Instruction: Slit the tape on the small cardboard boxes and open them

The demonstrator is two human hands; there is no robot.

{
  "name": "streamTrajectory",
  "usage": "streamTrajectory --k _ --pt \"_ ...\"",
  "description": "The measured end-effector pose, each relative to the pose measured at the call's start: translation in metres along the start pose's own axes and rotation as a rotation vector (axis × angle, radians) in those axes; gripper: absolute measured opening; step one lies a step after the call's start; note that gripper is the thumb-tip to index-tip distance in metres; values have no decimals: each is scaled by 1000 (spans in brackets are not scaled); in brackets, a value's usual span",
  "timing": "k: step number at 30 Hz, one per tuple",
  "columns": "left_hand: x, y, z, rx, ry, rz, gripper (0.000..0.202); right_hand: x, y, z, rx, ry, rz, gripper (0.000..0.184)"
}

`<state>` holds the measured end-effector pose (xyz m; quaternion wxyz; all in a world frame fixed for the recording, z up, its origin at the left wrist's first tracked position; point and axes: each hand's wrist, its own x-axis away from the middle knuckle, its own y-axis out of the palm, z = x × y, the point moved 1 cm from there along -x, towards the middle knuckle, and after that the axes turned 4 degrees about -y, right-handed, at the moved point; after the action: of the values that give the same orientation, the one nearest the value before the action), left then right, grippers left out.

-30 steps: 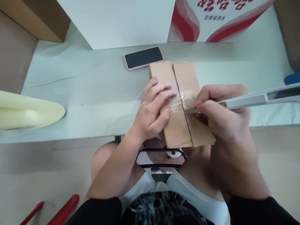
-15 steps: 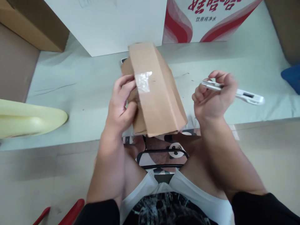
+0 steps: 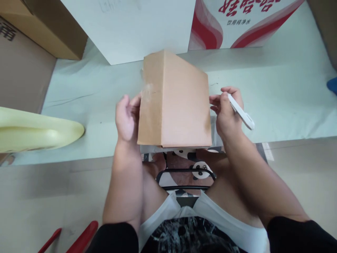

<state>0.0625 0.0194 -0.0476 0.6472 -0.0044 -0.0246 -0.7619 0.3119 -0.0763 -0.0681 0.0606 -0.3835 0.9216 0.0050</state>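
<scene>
A brown cardboard box (image 3: 185, 105) stands tilted in front of me at the table's near edge. A strip of clear tape (image 3: 147, 92) sticks to its narrow left face. My left hand (image 3: 126, 117) is at the left edge of the box, its fingers curled in behind the cardboard and partly hidden. My right hand (image 3: 228, 112) is closed round a white utility knife (image 3: 242, 113), whose handle points down to the right. The fingertips of that hand are close to the right side of the box; whether they touch it I cannot tell.
A white carton with red print (image 3: 242, 28) and a plain white box side (image 3: 137, 31) stand behind. Larger brown boxes (image 3: 23, 66) are at the left, near a pale yellow curved object (image 3: 39, 130). Something blue (image 3: 332, 85) shows at the right edge.
The box has turned so that its broad face shows. My right hand has come left towards it with the knife, now angled more steeply. My left hand has shifted slightly lower.
</scene>
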Motion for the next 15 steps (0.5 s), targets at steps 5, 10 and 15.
streamTrajectory --k 5,10,15 --pt "2 4 9 82 -68 -106 47 3 5 3 -88 132 -52 27" --pt "-8 -4 2 38 -11 63 42 -4 3 15 -162 297 -37 46" --pt "-14 -14 -11 -175 85 207 54 -18 -13 12 -272 146 -75 58"
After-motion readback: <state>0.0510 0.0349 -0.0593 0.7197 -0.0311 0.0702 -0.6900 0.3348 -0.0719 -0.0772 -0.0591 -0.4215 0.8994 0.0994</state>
